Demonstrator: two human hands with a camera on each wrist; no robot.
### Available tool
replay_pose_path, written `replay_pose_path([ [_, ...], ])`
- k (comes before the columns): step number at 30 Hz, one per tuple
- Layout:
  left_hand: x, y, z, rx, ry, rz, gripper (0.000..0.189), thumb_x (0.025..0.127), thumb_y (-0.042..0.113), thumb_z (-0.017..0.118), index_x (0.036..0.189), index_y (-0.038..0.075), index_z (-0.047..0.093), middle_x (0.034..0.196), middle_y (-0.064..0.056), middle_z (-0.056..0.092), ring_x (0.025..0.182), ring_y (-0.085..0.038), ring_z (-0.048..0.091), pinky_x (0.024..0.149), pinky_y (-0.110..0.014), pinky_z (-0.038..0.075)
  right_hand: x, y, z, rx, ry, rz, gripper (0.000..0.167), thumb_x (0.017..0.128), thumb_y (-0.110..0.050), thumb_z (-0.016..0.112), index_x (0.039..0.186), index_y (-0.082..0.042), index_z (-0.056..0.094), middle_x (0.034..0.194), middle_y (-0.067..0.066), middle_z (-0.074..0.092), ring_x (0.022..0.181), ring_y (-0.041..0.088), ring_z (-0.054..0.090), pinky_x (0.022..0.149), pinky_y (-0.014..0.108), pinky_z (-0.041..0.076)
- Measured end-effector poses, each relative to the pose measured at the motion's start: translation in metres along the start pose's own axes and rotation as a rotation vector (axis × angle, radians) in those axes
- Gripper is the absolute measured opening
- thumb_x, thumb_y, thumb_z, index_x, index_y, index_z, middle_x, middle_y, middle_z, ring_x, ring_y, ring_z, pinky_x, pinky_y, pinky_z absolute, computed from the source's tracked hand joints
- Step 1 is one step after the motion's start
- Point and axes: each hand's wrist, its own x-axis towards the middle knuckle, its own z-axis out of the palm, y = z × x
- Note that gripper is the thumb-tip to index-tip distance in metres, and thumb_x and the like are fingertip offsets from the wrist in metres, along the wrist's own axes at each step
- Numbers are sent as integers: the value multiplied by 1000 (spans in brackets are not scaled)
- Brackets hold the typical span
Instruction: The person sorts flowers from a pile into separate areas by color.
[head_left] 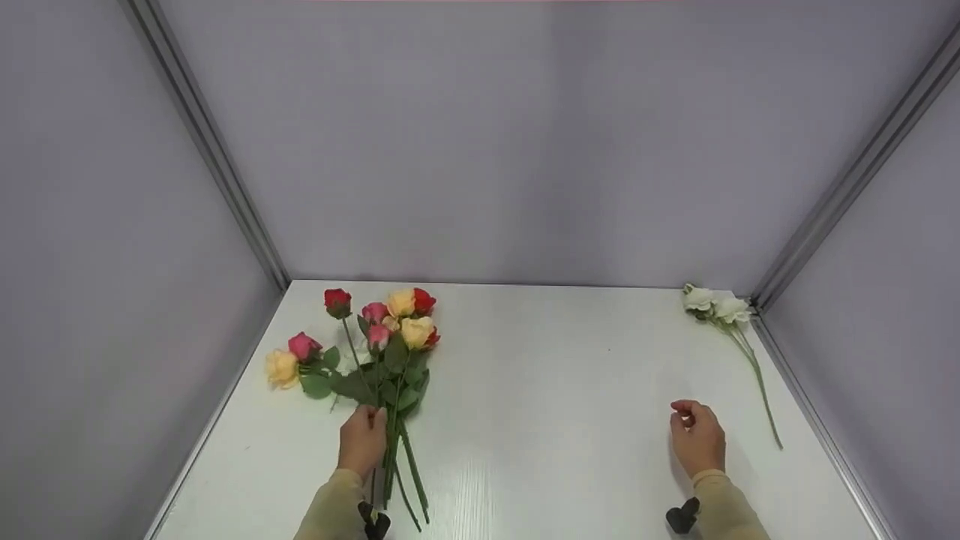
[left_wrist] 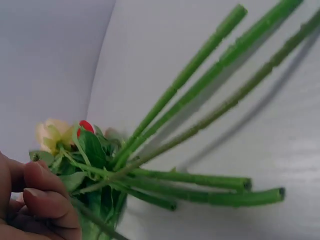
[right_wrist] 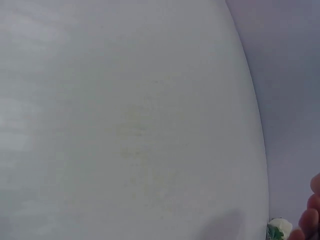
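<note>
My left hand [head_left: 363, 442] pinches a stem at the left side of a bunch of roses [head_left: 405, 375]. That stem appears to lead up to a red rose [head_left: 337, 301], which stands apart from the other blooms. Yellow, pink and red heads crowd the top of the bunch, over green leaves. In the left wrist view the fingers [left_wrist: 47, 195] are curled, and several cut green stems [left_wrist: 215, 187] fan out beside them. My right hand [head_left: 699, 441] hovers over the right part of the table, fingers loosely bent, holding nothing. Only its fingertips show in the right wrist view.
White flowers [head_left: 716, 304] with long stems lie by the right edge of the white table [head_left: 555, 390]. A yellow rose [head_left: 282, 368] and a pink rose [head_left: 304, 346] lie left of the bunch. Grey panels [head_left: 480, 150] enclose the table at the back and sides.
</note>
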Motion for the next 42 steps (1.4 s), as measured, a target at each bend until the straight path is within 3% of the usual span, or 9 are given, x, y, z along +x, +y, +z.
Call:
replay_pose_path([
  [9,-9,23,10,-46,-32,78,22,104,15,43,104,-3,54,79,-7,53,67,-17,50,60,-32,42,-3,-2,3,22,-46,11,15,93,-4,57,105,-3,65,95,7,59,84,17,50,69,23,39],
  [15,-20,40,25,-231,-155,81,20,105,17,41,99,1,52,78,-7,57,63,-17,54,54,-27,44,-10,-21,15,75,-138,-34,17,95,-6,57,109,-4,64,93,5,60,83,17,52,69,22,41],
  [16,-25,49,26,-252,-178,93,19,105,15,41,100,0,52,79,-9,57,63,-18,55,54,-27,44,-11,-25,17,88,-163,-38,17,95,-7,57,110,-4,64,93,5,61,83,17,52,69,23,42],
  [23,-39,69,70,-291,-256,222,18,105,9,37,99,0,52,77,-12,58,57,-15,54,51,-24,42,-29,-66,46,240,-270,-66,12,94,-8,61,104,-7,67,90,2,63,81,15,55,70,25,45],
  [28,-49,83,101,-338,-353,213,18,105,11,39,98,3,54,78,-10,59,59,-14,54,52,-23,43,-48,-99,69,339,-411,-101,16,96,-16,61,106,-4,66,93,8,65,83,19,58,70,25,47],
  [34,-60,96,133,-275,-417,254,16,103,14,45,93,8,56,71,3,56,56,-6,51,51,-22,42,-63,-133,90,513,-584,6,35,98,-30,56,111,1,64,92,10,63,81,23,58,64,26,48],
  [39,-68,101,153,-223,-449,310,16,102,14,48,90,9,58,67,8,55,54,-2,50,50,-21,41,-71,-149,96,616,-610,68,35,99,-30,54,109,2,64,85,7,62,73,15,55,60,24,45],
  [42,-71,101,160,-202,-434,337,16,101,16,51,90,8,60,67,9,55,55,-1,49,50,-20,41,-74,-151,98,643,-608,91,33,100,-26,53,107,4,64,82,4,61,70,13,53,60,24,44],
])
